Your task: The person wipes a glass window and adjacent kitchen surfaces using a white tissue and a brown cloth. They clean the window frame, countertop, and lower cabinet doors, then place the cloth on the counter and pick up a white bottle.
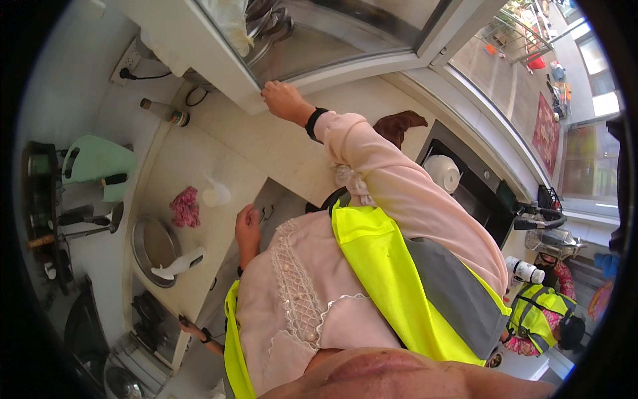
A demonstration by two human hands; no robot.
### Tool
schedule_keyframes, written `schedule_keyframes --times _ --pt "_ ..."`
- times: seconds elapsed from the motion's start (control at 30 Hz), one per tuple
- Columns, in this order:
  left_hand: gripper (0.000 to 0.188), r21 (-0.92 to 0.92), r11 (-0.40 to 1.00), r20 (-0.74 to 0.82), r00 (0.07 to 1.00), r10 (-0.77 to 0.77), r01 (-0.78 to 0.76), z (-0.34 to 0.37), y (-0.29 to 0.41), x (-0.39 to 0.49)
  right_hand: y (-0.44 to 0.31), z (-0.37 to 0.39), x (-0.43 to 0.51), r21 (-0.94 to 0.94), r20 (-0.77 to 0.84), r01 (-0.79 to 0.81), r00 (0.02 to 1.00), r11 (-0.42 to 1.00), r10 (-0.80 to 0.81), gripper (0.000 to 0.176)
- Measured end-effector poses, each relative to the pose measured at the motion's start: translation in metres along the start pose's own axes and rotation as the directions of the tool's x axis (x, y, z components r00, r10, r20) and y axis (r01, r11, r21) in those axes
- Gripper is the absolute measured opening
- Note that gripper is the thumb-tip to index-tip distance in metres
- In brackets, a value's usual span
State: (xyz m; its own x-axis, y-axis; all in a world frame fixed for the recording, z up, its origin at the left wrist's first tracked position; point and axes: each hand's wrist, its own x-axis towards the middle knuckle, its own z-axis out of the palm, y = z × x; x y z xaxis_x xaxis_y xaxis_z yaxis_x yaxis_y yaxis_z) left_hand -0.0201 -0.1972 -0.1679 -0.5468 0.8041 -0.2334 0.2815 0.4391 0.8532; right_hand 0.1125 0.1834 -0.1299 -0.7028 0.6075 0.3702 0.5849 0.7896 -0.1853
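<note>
My right hand [284,102] reaches out over the counter, its fingers curled around the lower corner of a white-framed glass window sash [349,75]. My left hand [247,230] hangs by the front edge of the pale countertop [224,149], its fingers partly curled; whether they hold anything is unclear. Near it on the counter are a white cup-like container [216,193] and a crumpled pink cloth [185,206]. Farther left, a white-handled tool [179,264] lies across the rim of a metal basin [142,249]. A brown cloth [401,125] rests beyond my right forearm.
A bottle [165,111] stands by the wall, below a socket [128,62] with a plug. Green cutting boards [97,164] and utensils hang left. Right is a dark sink [478,209] with a white bowl [442,173]. Another person's hand [192,327] is lower left; a vested person [541,316] is lower right.
</note>
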Motion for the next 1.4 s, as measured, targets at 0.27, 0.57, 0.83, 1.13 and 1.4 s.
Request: schedule_keyframes --times 0.27,0.57,0.83,1.13,1.4 --pt "0.032 0.040 0.996 0.004 0.997 0.079 -0.079 -0.005 0.006 0.014 0.042 -0.024 -0.084 0.567 -0.359 0.018 0.905 0.823 0.227 0.006" --pt "0.054 0.029 0.953 0.019 0.954 0.301 -0.301 -0.044 0.096 0.072 0.286 -0.110 -0.189 0.484 -0.575 -0.620 0.306 0.618 0.758 0.020" --pt "0.065 -0.261 0.802 -0.017 0.833 0.552 -0.537 -0.004 0.208 0.114 0.278 -0.082 -0.184 0.545 -0.439 -0.669 0.286 0.505 0.852 0.028" --pt "0.043 -0.295 0.864 0.038 0.899 0.436 -0.407 0.031 0.208 0.092 0.043 -0.039 -0.157 0.705 -0.265 -0.366 0.659 0.608 0.704 0.009" --pt "0.042 -0.290 0.850 0.023 0.885 0.465 -0.440 0.031 0.212 0.090 -0.030 -0.005 -0.208 0.844 0.011 -0.265 0.878 0.466 0.478 0.006"
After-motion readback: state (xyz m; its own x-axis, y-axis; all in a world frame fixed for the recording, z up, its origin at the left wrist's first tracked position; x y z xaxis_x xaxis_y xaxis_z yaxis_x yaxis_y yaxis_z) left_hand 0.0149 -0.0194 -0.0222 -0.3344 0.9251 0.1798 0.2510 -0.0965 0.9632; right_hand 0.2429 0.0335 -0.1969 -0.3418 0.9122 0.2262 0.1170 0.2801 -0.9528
